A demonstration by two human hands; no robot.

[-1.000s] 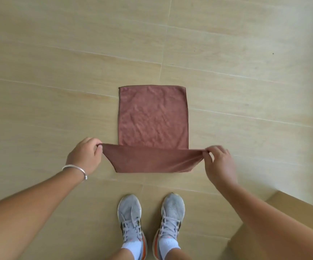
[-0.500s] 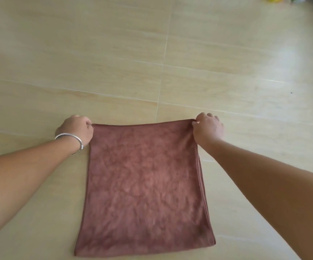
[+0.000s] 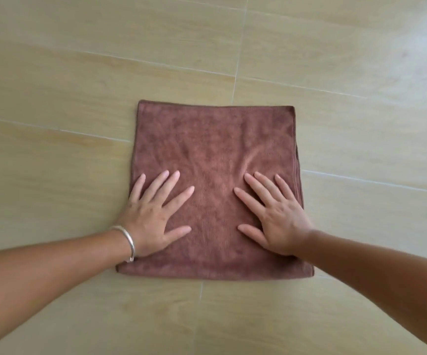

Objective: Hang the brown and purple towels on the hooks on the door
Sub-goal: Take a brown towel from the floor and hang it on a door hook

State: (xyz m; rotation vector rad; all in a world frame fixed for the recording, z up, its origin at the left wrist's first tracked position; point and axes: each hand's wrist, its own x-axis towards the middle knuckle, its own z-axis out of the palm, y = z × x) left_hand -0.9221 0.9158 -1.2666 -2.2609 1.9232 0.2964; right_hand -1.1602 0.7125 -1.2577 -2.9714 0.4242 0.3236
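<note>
Both hands have left the far corners of the towel they were pinching half a second ago and now lie flat on its near half, fingers spread, gripping nothing. Largest first: beige wood-grain tiled floor [image 3: 53, 149] with pale grout lines fills the view, running under and around everything. On it, flat, lies the brown square microfibre towel [image 3: 215, 147], folded double, layered edges showing along its right side past the right hand; far edge well beyond both sets of fingertips, near edge just behind the wrists. Left hand [image 3: 153, 216] palm down on the towel's left part, fingers splayed and pointing away and slightly right, thumb out toward the right hand; heel of the hand at the towel's left edge, little finger along that edge. Right hand [image 3: 276, 216] palm down on the right part, fingers splayed and pointing away and slightly left, thumb out toward the left hand; a bare strip of towel lies between the two. Small creases in the cloth just ahead of the right fingertips. Thin silver metal bangle [image 3: 128, 239] around the left wrist, over the towel's near left corner.
</note>
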